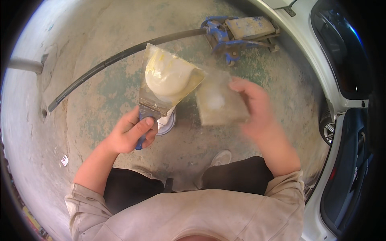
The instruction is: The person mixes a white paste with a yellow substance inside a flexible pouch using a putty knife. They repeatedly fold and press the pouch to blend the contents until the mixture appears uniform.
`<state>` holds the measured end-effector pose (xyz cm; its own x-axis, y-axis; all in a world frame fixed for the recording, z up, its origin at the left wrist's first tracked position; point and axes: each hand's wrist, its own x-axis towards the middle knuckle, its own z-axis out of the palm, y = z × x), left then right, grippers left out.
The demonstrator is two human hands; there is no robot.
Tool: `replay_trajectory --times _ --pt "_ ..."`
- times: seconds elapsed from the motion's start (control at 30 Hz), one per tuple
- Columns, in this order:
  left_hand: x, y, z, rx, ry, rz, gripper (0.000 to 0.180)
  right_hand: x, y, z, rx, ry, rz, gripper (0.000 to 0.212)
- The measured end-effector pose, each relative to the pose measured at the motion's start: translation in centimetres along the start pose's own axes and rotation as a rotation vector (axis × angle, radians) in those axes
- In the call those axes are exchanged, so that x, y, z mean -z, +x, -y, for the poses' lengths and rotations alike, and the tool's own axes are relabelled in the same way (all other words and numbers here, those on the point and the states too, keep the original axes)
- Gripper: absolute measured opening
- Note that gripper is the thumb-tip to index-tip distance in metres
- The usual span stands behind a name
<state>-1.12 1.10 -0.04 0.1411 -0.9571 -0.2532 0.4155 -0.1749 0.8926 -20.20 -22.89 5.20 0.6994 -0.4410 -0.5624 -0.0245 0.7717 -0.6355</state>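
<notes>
My left hand (136, 130) is closed around the blue handle of a wide putty knife (149, 105), held with its blade up. A large, smooth mound of cream-white putty (169, 74) with yellow streaks lies on that blade. To the right, my right hand (257, 104) grips one edge of a flat, squarish spreader (223, 106), blurred by motion. A pale smear shows on the spreader's face, and its left edge is close to the knife blade; whether they touch I cannot tell. Partly hidden behind my left hand, an open round can (172, 123) stands on the floor.
A blue floor jack (241, 34) sits at the far side, its long black handle (120, 58) slanting down to the left. On the right is a white car (333, 76) with an open door (350, 160). A small white card (64, 160) lies on the worn concrete floor at left.
</notes>
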Motion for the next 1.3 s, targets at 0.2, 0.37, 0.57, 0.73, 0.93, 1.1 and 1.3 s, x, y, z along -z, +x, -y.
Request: replay_trajectory --times 0.2,0.37,0.57,0.73,0.93,1.1,1.3 --pt "0.8 0.3 0.1 0.076 0.209 0.119 0.022 2.2 0.2 0.9 0.483 -0.141 0.124 0.026" --pt "0.1 0.4 -0.7 0.211 -0.139 0.203 0.029 0.5 0.6 1.0 0.802 -0.481 -0.182 0.039" --pt "0.3 0.5 -0.5 0.202 -0.194 0.204 0.038 -0.3 -0.6 0.5 1.279 -1.418 0.228 0.031" --pt "0.7 0.2 -0.8 0.095 -0.201 0.070 0.040 0.1 0.4 0.0 0.805 -1.527 0.341 0.024" --pt "0.8 0.4 -0.1 0.058 -0.033 0.018 0.034 -1.0 0.4 -0.4 0.057 -0.267 0.065 0.012" --pt "0.8 0.4 0.2 0.027 0.071 0.008 0.022 1.6 0.7 -1.4 0.492 -0.579 0.031 0.010" --pt "0.7 0.3 0.1 0.079 0.191 0.112 0.022 1.3 1.8 1.5 0.380 -0.079 -0.201 0.022"
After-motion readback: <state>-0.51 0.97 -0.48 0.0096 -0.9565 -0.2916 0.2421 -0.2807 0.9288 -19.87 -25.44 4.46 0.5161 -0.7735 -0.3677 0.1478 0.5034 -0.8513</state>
